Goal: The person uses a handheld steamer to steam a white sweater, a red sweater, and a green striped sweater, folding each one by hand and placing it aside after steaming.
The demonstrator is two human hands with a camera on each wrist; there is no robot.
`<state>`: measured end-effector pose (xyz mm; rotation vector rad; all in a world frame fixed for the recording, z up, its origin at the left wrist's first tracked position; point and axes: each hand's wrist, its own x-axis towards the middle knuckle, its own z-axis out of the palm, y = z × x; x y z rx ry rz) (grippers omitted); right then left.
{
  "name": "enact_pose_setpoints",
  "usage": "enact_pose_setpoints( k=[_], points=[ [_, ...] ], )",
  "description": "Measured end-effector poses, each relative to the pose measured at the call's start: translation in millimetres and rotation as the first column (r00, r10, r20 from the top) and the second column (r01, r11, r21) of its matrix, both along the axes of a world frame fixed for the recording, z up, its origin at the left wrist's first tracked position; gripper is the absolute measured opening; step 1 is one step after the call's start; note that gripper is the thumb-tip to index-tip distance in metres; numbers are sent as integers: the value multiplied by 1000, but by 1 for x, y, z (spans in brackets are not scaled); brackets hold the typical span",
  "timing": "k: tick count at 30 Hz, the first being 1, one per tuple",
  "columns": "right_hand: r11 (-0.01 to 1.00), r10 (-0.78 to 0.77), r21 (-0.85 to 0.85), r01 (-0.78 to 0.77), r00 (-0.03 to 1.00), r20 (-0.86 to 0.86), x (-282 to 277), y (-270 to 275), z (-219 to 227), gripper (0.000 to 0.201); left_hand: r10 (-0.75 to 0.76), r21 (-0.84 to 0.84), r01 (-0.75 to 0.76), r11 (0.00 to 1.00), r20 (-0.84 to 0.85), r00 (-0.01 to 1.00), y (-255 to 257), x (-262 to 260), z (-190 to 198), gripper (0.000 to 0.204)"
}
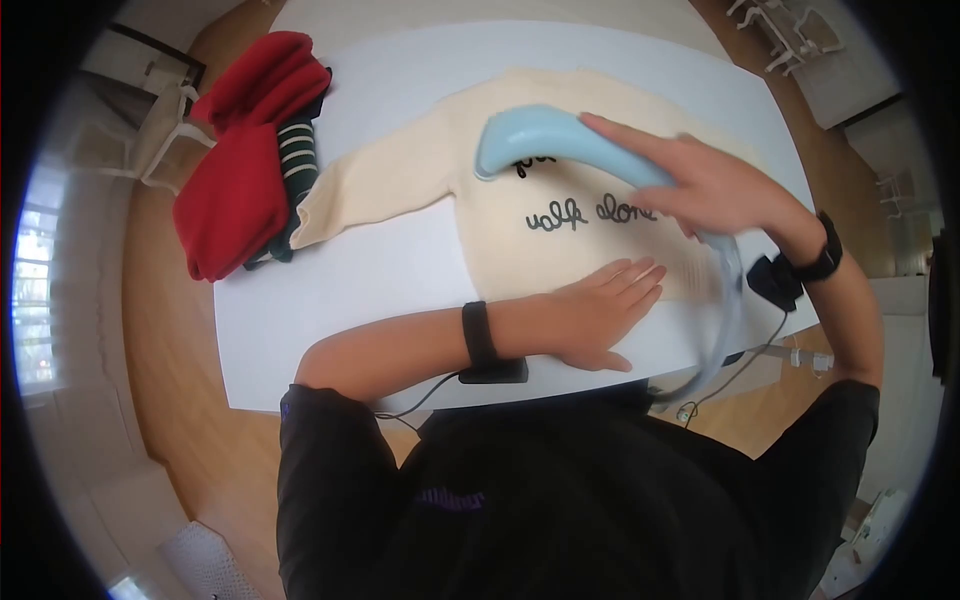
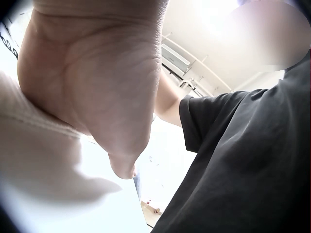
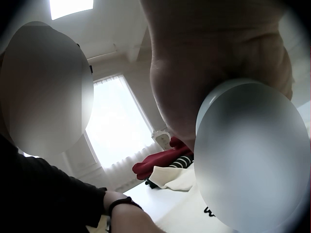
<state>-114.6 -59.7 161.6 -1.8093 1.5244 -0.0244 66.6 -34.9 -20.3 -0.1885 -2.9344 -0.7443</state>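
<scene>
A cream sweater point(image 1: 390, 180) with dark cursive lettering lies spread on the white table point(image 1: 300, 330). My right hand point(image 1: 705, 185) grips the handle of a light blue steamer point(image 1: 550, 140), its head over the lettering and its hose point(image 1: 730, 300) trailing down to the table's near edge. My left hand point(image 1: 600, 315) rests flat, fingers extended, on the sweater's lower edge. In the left wrist view the left palm point(image 2: 92, 73) faces down by the fabric. In the right wrist view the steamer point(image 3: 252, 160) fills the space under the right palm point(image 3: 194, 63).
Folded red garments point(image 1: 235, 200) and a dark green striped one point(image 1: 298, 155) are stacked at the table's left edge, beside the sweater's sleeve. White chairs point(image 1: 170, 140) stand beyond the table at left and upper right. A cable runs from each wrist camera.
</scene>
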Motion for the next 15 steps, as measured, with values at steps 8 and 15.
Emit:
enact_pose_setpoints(
  k=[8, 15],
  points=[
    [997, -50, -66, 50, 999, 8, 23, -67, -19, 83, -4, 4, 4, 1000, -30, 1000, -1, 1, -3, 107],
    [998, -64, 8, 64, 998, 3, 0, 34, 27, 90, 75, -40, -78, 996, -61, 995, 8, 2, -1, 103]
  ],
)
